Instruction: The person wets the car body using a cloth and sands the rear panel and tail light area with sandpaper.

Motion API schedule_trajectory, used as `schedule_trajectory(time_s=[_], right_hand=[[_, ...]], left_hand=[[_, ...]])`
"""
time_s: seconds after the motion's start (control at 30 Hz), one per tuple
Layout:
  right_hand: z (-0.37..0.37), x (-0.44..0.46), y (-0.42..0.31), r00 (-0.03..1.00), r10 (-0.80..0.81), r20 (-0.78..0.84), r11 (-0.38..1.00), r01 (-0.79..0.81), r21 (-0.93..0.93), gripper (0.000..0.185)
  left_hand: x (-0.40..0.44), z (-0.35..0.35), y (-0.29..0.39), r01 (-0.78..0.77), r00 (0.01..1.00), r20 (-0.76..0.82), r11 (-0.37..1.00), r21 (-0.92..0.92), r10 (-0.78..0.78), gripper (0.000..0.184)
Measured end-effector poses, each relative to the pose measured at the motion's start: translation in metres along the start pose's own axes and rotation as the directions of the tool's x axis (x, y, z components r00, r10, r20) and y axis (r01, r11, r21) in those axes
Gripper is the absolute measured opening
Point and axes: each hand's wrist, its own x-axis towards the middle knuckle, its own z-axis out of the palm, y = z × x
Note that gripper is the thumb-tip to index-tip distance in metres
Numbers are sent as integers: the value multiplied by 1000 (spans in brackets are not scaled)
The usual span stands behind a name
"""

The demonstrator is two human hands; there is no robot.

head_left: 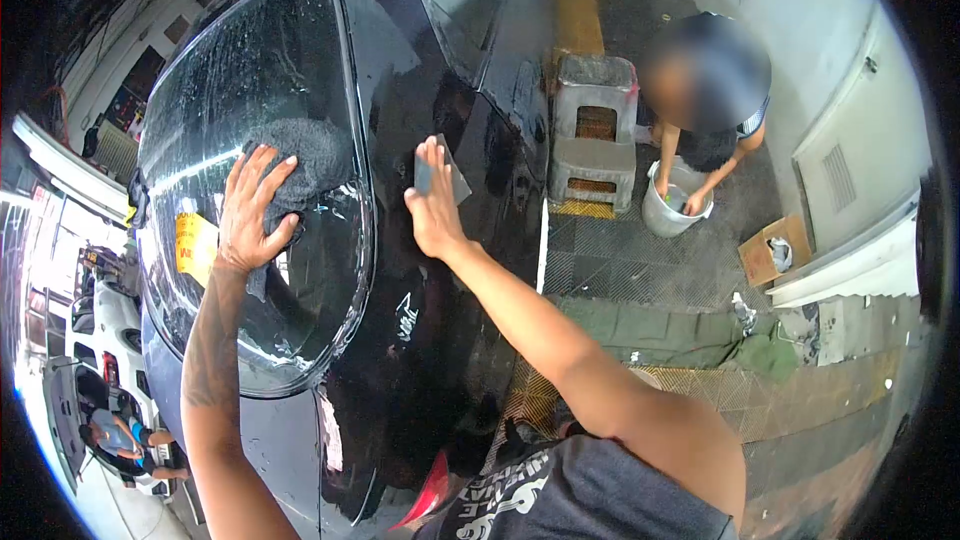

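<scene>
My left hand (258, 208) lies with spread fingers on the wet rear window (235, 70) of a dark car. Its fingers press on the edge of a dark grey cloth (312, 152), bunched against the glass. My right hand (436, 202) holds a thin, see-through flat rectangular sheet (460, 180) at the car's dark side panel (425, 290), fingers stretched along it. The sheet's exact kind is unclear, and part of it is hidden behind the fingers. A yellow sticker (196, 248) shows at the window, left of my left hand.
At the right, another person (705, 80) bends with both hands in a white bucket (680, 202). Grey step stools (594, 130) stand beside the car. A cardboard box (775, 250) sits by the wall. White car (120, 325) and a seated person (125, 435) appear far left.
</scene>
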Motion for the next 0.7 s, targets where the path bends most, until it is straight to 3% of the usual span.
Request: schedule_trajectory(time_s=[0.07, 0.13, 0.2, 0.23, 0.27, 0.3, 0.37, 0.4, 0.47, 0.5, 0.53, 0.6, 0.67, 0.7], right_hand=[[-4, 43, 28, 997, 30, -66, 986, -41, -164, 70], [-41, 92, 41, 938, 342, -54, 936, -335, 105, 71], [-30, 91, 50, 942, 327, -77, 944, -329, -16, 73], [-18, 64, 45, 974, 205, -92, 977, -209, -32, 74], [-10, 25, 29, 997, 59, -55, 981, -68, -182, 73], [-11, -19, -2, 999, 32, 6, 969, -29, -245, 72], [-13, -108, -43, 980, 10, 200, 997, 7, -83, 77], [-21, -128, -53, 953, -94, 288, 994, 108, -32, 81], [-25, -103, -39, 960, -123, 253, 971, 169, -171, 78], [-29, -65, -31, 977, -64, 205, 900, 145, -411, 73], [-29, -31, -4, 995, -52, 86, 886, 85, -456, 66], [-36, 21, 41, 979, 181, -95, 962, -196, -191, 62], [-25, -1, 30, 977, 183, -113, 959, -202, -199, 63], [-17, -32, 12, 996, 87, -35, 949, -94, -301, 64]], left_hand=[[-3, 0, 2, 16, 1000, 15, 1000, 8, -16, 70], [0, -3, 3, 19, 1000, 4, 1000, -15, -19, 71], [2, 0, 1, 18, 1000, 4, 1000, -19, -18, 71], [2, 0, 1, 38, 999, 16, 999, -5, -38, 72], [1, 0, 1, 63, 998, 28, 998, 10, -63, 73], [1, 2, 2, 78, 997, 20, 997, 15, -78, 74], [2, 3, 10, 121, 993, 10, 992, 20, -122, 73], [4, 5, 11, 142, 990, -6, 989, 32, -142, 72], [5, 7, 8, 137, 990, -20, 990, 26, -136, 72], [4, 9, 8, 131, 991, -32, 991, 15, -131, 72], [4, 8, 8, 129, 991, -28, 991, 28, -128, 72], [4, 10, 7, 118, 992, -55, 992, 45, -116, 72], [2, 8, 8, 131, 991, -38, 990, 48, -129, 70], [3, 8, 8, 119, 993, -32, 991, 55, -117, 70]])
